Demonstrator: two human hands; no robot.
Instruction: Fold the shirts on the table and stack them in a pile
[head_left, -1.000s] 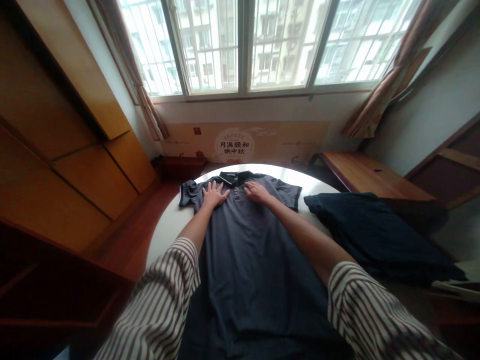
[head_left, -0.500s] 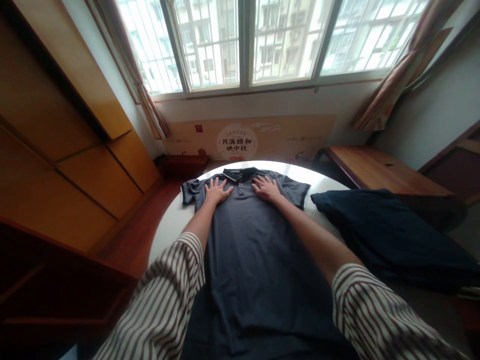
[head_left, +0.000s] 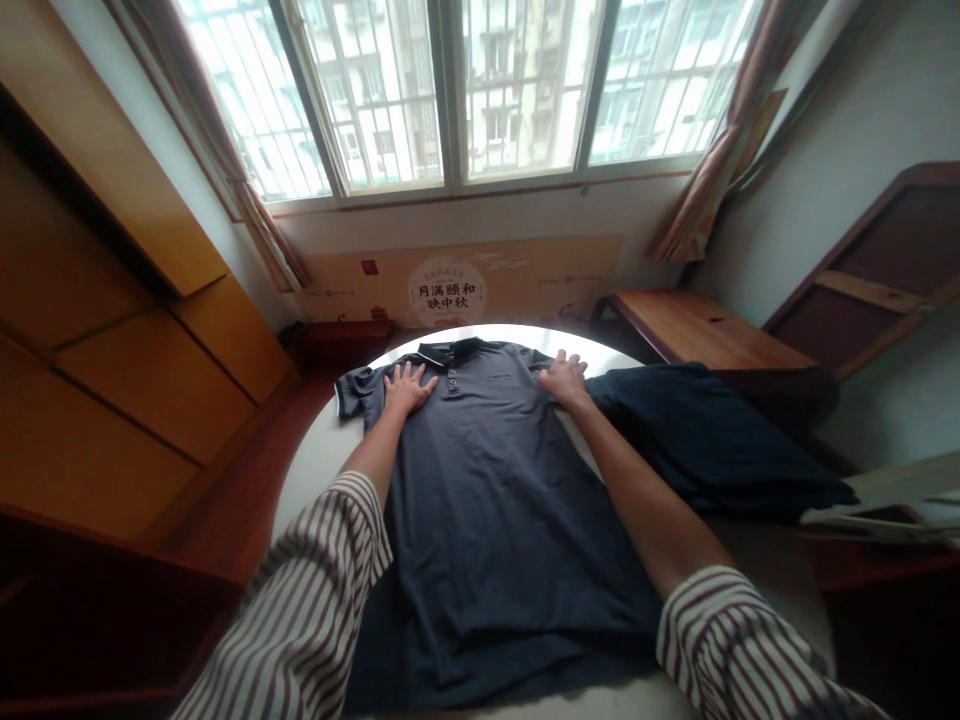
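A dark grey polo shirt lies spread out on a round white table, its black collar and buttons at the far end. My left hand rests on the shirt's upper left chest, fingers spread. At the right shoulder and sleeve, my right hand touches the cloth with its fingers apart; that sleeve is mostly hidden behind it. The shirt's lower edge is near me, with soft creases in the body.
Folded navy cloth lies at the table's right side. Beyond stands a wooden desk by the right wall. Wooden cabinets line the left. A barred window and a printed banner are ahead.
My right hand has moved from the shirt's upper chest out to the right sleeve. My left hand stays on the left chest. The camera view has turned a little to the right.
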